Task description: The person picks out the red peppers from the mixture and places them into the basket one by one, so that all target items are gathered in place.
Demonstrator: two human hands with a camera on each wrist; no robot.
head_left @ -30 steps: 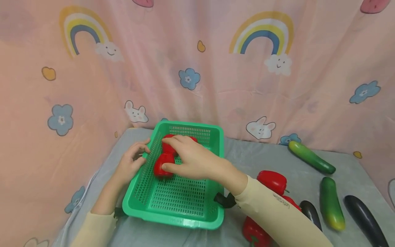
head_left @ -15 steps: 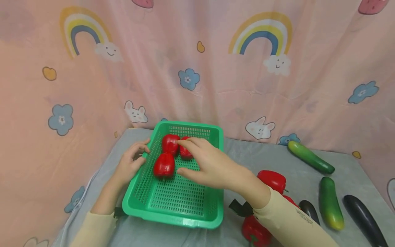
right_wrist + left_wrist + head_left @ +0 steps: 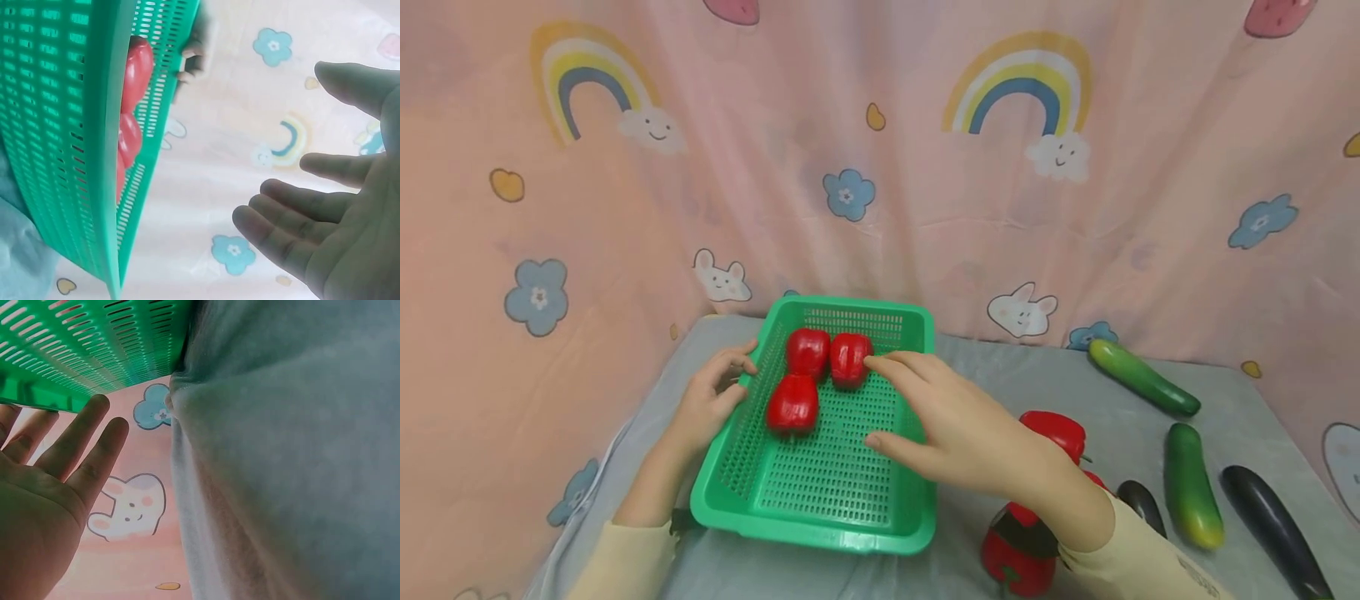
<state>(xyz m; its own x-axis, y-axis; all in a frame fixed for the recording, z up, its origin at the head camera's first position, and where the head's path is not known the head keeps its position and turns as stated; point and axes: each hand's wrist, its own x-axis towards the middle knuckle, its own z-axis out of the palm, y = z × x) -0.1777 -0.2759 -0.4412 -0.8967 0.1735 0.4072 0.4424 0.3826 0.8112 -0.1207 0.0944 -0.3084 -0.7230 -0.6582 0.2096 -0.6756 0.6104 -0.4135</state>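
Note:
A green plastic basket (image 3: 827, 533) with slotted walls holds three red bell peppers: a near one (image 3: 793, 405), a back left one (image 3: 808, 354) and a back right one (image 3: 851, 361). My left hand (image 3: 709, 402) rests at the basket's left rim, its fingers loosely bent. In the left wrist view its fingertips (image 3: 99, 403) meet the underside of the green rim. Over the basket's right side hangs my right hand (image 3: 958, 429), holding nothing, with thumb and fingers spread apart. Its fingertips overlap the back right pepper's edge in the head view.
More red bell peppers (image 3: 1018, 560) lie right of the basket, partly hidden by my right forearm. Beyond them are two green zucchini (image 3: 1144, 377) and two dark eggplants (image 3: 1273, 525) on the grey cloth (image 3: 985, 367). A pink patterned curtain (image 3: 925, 217) hangs behind.
My right hand has let go of the peppers and drawn right, toward the basket's right rim, uncovering all three. The left hand stays at the left rim.

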